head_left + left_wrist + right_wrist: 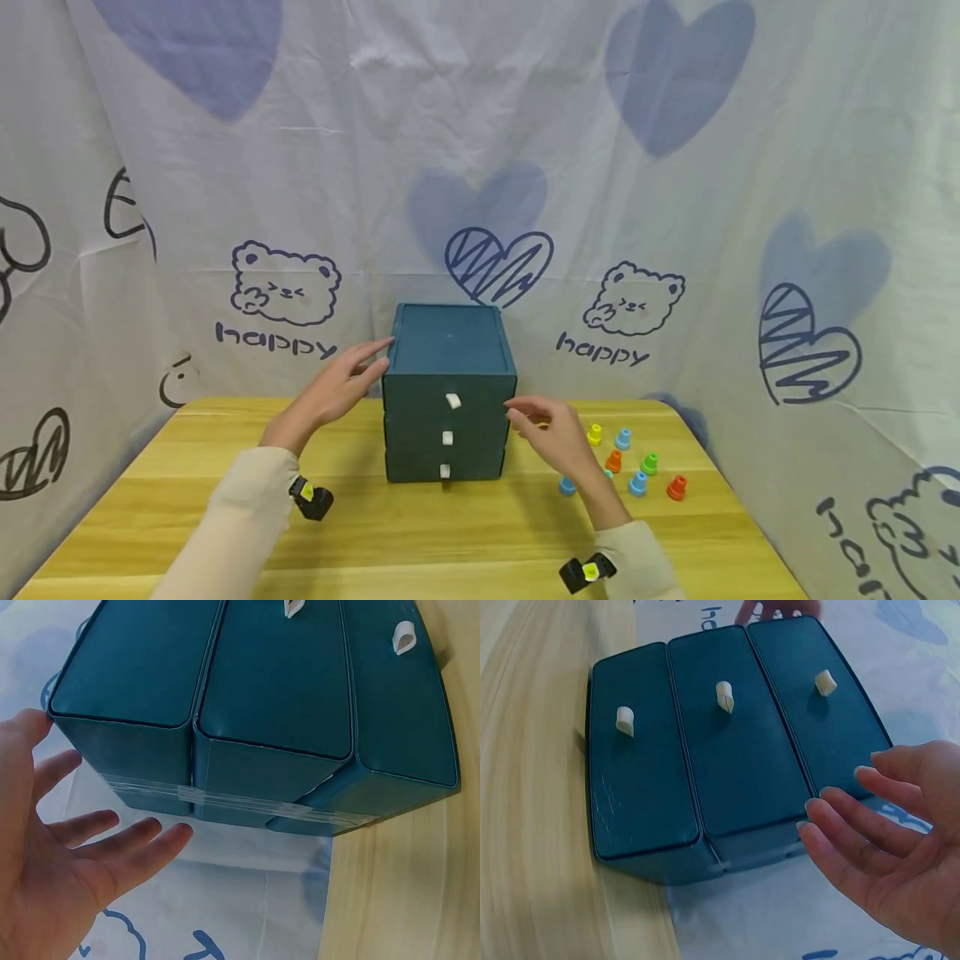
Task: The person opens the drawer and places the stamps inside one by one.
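A dark teal box with three stacked drawers [450, 342] stands on the table, all its drawers shut. Each drawer front carries a small white pull tab, the top one [453, 401] slightly tilted. At the box's upper left edge is my left hand [337, 390], fingers extended; in the left wrist view its thumb [34, 726] meets or nearly meets the top corner. Beside the right side, level with the top drawer, my right hand [553, 433] has loosely bent fingers and holds nothing. Whether its fingertips touch the box I cannot tell. Clear tape [240, 804] runs across the box's left side.
Several small coloured pegs stand right of the box, among them a red one [677, 487], a green one [649, 463] and a yellow one [594, 434]. The wooden table [420, 542] ends at a printed cloth [360, 167] behind and at the sides.
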`<state>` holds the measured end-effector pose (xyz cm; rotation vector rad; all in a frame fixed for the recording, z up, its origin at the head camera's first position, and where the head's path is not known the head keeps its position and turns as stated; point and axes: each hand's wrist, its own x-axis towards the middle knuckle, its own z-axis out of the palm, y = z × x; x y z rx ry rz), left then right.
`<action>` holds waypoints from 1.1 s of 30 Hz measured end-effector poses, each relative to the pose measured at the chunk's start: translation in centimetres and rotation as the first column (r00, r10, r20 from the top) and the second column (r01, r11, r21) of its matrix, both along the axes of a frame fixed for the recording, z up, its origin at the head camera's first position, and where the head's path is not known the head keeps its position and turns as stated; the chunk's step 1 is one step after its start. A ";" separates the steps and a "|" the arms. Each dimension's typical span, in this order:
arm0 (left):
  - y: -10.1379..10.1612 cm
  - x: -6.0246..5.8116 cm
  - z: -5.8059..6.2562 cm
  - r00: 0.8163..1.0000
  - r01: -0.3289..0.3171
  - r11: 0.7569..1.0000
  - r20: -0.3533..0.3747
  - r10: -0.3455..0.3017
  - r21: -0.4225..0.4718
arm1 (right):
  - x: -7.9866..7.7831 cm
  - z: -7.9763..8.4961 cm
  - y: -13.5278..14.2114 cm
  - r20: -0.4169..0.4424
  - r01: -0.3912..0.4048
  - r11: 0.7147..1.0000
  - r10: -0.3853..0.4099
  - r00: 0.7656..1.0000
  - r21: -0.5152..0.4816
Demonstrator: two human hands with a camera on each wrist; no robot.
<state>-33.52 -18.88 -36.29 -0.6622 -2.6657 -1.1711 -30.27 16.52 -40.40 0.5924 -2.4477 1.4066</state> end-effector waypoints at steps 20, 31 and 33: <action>0.9 -1.8 0.7 0.983 0.025 0.997 0.182 -0.039 0.080 | 0.1 0.7 -3.9 -0.033 -0.128 0.991 0.130 0.991 0.044; 0.9 -2.2 0.5 0.976 0.045 0.983 0.204 -0.081 0.178 | -0.1 0.7 -5.2 -0.054 -0.153 0.988 0.155 0.986 0.033; 0.9 -2.3 0.5 0.974 0.047 0.979 0.208 -0.089 0.197 | -0.2 0.8 -5.4 -0.064 -0.160 0.987 0.161 0.985 0.018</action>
